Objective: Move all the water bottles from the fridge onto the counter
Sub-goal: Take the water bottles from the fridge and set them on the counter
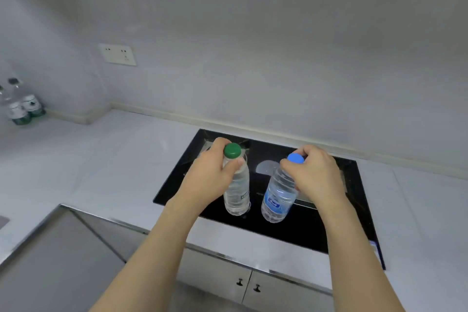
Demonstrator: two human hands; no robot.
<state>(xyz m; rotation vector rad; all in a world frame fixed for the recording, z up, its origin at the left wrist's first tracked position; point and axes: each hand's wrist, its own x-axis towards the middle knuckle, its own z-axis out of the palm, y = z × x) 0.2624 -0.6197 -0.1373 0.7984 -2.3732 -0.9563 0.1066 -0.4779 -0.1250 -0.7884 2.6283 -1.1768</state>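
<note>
The tabletop, pale and broad, carries a black glass cooktop set into it, and both bottles in hand are coming down onto that glass rather than onto the stone beside it. Judging from the task, this is the setting-down step. To do it well, each bottle should land flat on its base and stand steady before the grip lets go; the blue-capped bottle looks slightly tilted, so it wants straightening first. Glass is slick, so a gentle release straight upward seems wiser than a sideways pull.

The left hand has its fingers curled round the neck of the green-capped bottle, just under the cap. The right hand grips the blue-capped bottle at its shoulder in the same way. The two bottles stand near each other, not touching.

By count: one tabletop, one cooktop, two hands, and four bottles in view. Two are held here; two more bottles stand together in the far left corner against the wall. One wall socket plate sits above them.
</note>
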